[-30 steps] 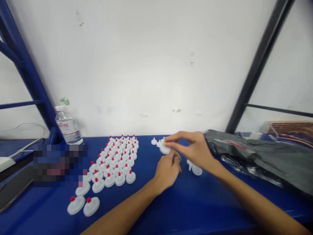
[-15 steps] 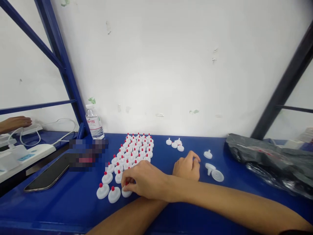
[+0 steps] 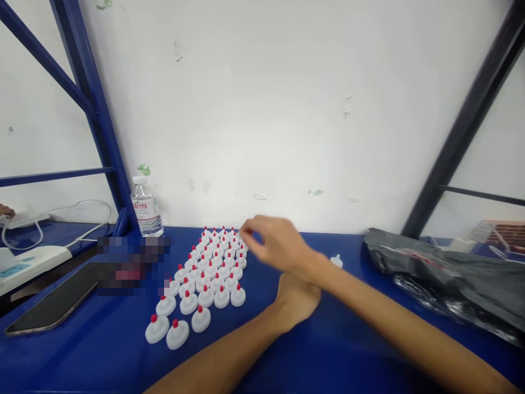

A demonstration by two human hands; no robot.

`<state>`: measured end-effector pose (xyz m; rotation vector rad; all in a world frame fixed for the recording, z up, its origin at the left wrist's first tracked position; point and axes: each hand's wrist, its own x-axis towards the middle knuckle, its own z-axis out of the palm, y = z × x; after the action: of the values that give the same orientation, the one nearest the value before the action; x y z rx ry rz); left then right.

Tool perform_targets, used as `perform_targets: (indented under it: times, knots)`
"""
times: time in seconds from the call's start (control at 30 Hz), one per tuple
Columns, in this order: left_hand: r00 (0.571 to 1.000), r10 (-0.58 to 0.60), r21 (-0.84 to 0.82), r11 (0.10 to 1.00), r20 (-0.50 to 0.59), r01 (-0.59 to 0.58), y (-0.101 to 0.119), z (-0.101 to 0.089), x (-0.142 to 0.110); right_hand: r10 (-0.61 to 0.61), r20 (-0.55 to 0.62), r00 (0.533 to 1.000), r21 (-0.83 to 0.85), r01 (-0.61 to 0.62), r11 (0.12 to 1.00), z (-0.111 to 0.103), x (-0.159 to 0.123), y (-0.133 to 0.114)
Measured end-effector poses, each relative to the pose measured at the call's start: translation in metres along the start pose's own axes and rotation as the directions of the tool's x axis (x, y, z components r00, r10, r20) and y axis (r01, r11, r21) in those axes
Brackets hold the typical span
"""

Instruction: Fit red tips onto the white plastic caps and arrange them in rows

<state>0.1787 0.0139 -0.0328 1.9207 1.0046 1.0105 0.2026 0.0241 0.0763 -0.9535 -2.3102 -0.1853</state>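
Several white caps with red tips (image 3: pixel 210 273) stand in rows on the blue table (image 3: pixel 336 350), with three more at the front (image 3: pixel 177 334). My right hand (image 3: pixel 274 243) hovers above the far right end of the rows. Its fingers are loosely curled, thumb and forefinger are apart, and nothing shows between them. My left hand (image 3: pixel 297 300) rests on the table just below my right wrist, which hides its fingers. A single plain white cap (image 3: pixel 336 261) lies behind my right forearm.
A water bottle (image 3: pixel 144 208) stands at the back left by a blue post. A dark phone (image 3: pixel 53 303) and a white power strip (image 3: pixel 28 261) lie to the left. A crumpled black plastic bag (image 3: pixel 447 273) covers the right side. Another person's fingers (image 3: pixel 5 210) show at the far left.
My right hand has lifted from the front caps and moved back and right over the far end of the rows. My left hand has stayed on the table.
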Motion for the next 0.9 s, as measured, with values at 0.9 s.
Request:
perform_targets:
  times: [0.9]
  knots:
    - [0.91,-0.068,0.01,0.997,-0.408,0.079,0.004,-0.016,0.014,0.215,0.506,0.835,0.035,-0.268,0.963,-0.071,-0.012,0.128]
